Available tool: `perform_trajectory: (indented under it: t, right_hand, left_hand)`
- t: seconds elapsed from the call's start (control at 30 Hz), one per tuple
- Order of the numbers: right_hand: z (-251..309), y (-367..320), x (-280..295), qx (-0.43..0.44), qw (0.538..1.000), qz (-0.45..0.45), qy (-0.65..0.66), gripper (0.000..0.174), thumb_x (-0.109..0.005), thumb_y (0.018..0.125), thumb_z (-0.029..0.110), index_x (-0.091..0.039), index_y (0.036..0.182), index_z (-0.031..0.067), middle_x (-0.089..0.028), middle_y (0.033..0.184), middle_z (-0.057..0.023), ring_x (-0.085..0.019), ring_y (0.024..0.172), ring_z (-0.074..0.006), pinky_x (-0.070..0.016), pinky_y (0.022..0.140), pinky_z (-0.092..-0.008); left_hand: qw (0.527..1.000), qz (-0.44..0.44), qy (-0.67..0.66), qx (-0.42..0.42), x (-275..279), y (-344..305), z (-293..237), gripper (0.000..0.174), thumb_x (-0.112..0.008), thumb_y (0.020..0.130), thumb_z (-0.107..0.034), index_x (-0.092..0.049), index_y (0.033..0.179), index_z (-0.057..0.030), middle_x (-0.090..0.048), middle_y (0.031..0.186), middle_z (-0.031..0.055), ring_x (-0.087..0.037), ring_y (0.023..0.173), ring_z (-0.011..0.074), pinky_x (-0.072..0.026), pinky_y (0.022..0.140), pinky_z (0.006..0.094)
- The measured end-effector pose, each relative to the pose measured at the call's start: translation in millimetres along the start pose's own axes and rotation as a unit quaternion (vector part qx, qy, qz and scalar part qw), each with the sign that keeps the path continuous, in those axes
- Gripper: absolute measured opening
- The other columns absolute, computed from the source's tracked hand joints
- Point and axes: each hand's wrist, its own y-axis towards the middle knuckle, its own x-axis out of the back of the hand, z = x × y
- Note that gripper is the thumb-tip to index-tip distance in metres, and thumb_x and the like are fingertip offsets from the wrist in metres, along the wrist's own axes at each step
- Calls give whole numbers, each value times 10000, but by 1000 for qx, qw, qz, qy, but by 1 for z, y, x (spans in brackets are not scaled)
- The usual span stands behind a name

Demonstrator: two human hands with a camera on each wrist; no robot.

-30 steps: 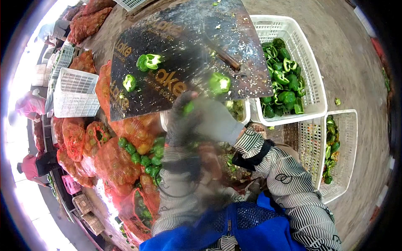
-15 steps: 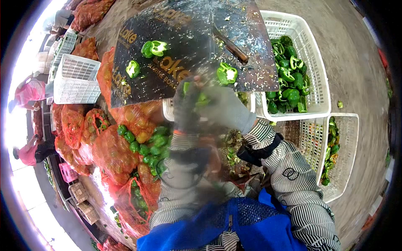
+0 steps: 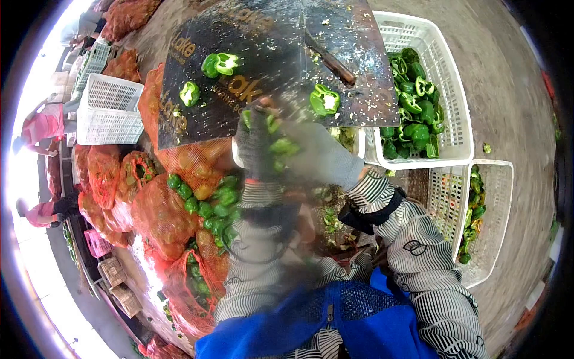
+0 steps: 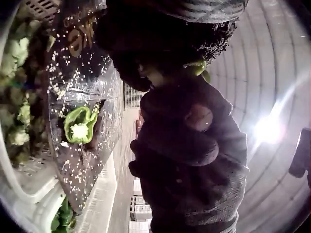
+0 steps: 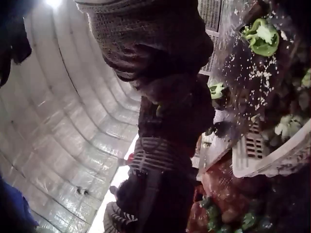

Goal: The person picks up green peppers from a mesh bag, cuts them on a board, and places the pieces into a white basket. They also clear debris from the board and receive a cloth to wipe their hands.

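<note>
Both gloved hands meet in front of the near edge of a dark board (image 3: 203,122) in the head view. My left hand (image 3: 257,143) holds green pepper (image 3: 284,145) with curled fingers. My right hand (image 3: 326,154) grips it from the other side, blurred. In the left wrist view, a sliver of green pepper (image 4: 197,67) shows between the hands; the rest is hidden by the gloves. On the board lie a cut pepper (image 3: 324,100) near the right hand, another opened pepper (image 3: 220,64) and a smaller piece (image 3: 189,94) farther left. A knife (image 3: 330,60) lies on the board.
A white crate (image 3: 457,107) of green peppers stands right of the board; a second crate (image 3: 508,203) holds mixed scraps. Under the near edge is a white bin (image 3: 361,143) with trimmings. Red mesh sacks (image 3: 167,221) and loose green peppers (image 3: 221,209) lie left. Seeds litter the board.
The head view has shifted slightly, so the board and crates sit a little higher and farther right. Both hands stay together at the pepper, still blurred by motion; the knife remains on the board.
</note>
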Motion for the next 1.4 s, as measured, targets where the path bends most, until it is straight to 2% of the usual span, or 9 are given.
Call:
perform_trajectory:
  t: [0.33,0.57,0.7,0.8,0.97,1.1,1.17,1.27,1.4]
  right_hand:
    - [-10,-14,6,-41,835,-5,-549,418,-679,782,119,-597,1189,76,-569,1140,-174,-622,1014,-286,-511,857,-364]
    - [-3,7,-10,226,958,-53,-166,406,-624,862,153,-572,1235,1,-621,1136,-187,-603,1077,-314,-470,964,-373]
    - [28,-4,0,-79,997,9,13,316,-641,820,61,-596,1118,-35,-642,1003,-182,-632,908,-325,-513,826,-389]
    - [-3,-1,-9,145,969,-107,-168,290,-639,795,32,-611,1079,-20,-630,1027,-170,-648,806,-277,-542,679,-348]
    - [-7,-7,4,-32,916,-47,-397,363,-639,773,51,-601,1132,10,-585,1118,-143,-648,872,-289,-549,751,-363]
    - [-53,-9,3,84,910,-59,-402,535,-640,774,101,-505,1288,42,-534,1184,-142,-623,978,-309,-522,865,-415]
    - [-21,-11,13,97,917,-48,-383,613,-636,783,113,-439,1363,74,-503,1223,-159,-622,987,-305,-527,838,-408]
    - [21,-18,39,-59,920,-58,-384,376,-636,811,136,-571,1169,42,-557,1101,-153,-626,925,-314,-527,788,-403]
    - [10,-43,117,-158,790,-306,-507,276,-605,885,274,-598,1071,72,-598,1022,-119,-645,868,-228,-544,725,-397]
  left_hand:
    - [973,9,-221,-62,43,10,-23,547,-522,963,-467,-504,1235,7,-627,1009,128,-638,841,219,-575,618,303]
    - [992,65,-84,-70,6,-1,-23,489,-480,988,-435,-518,1227,-10,-613,1001,127,-616,858,255,-544,734,351]
    - [989,5,-127,-75,3,-4,-9,458,-467,1001,-405,-520,1226,-10,-600,985,128,-599,799,238,-531,715,339]
    - [992,-78,-22,-96,-23,-13,-25,304,-535,991,-293,-591,1136,-33,-617,886,61,-581,743,162,-512,686,289]
    - [964,-197,138,-114,-19,-12,-36,181,-589,967,-224,-653,1023,-64,-620,815,0,-563,732,91,-482,656,242]
    - [988,-132,32,-67,1,-7,-13,273,-539,987,-256,-556,1202,-88,-603,976,31,-619,879,156,-537,738,292]
    - [867,37,392,-306,0,-8,12,411,-501,1000,-332,-458,1336,-98,-581,1136,62,-614,934,170,-534,794,286]
    - [967,132,-194,96,-57,-27,5,520,-468,1012,-345,-339,1464,-123,-551,1265,77,-584,1013,140,-508,849,246]
    - [928,128,335,-99,-78,-16,10,217,-649,892,-52,-610,1105,-53,-638,1072,71,-622,916,156,-542,793,293]
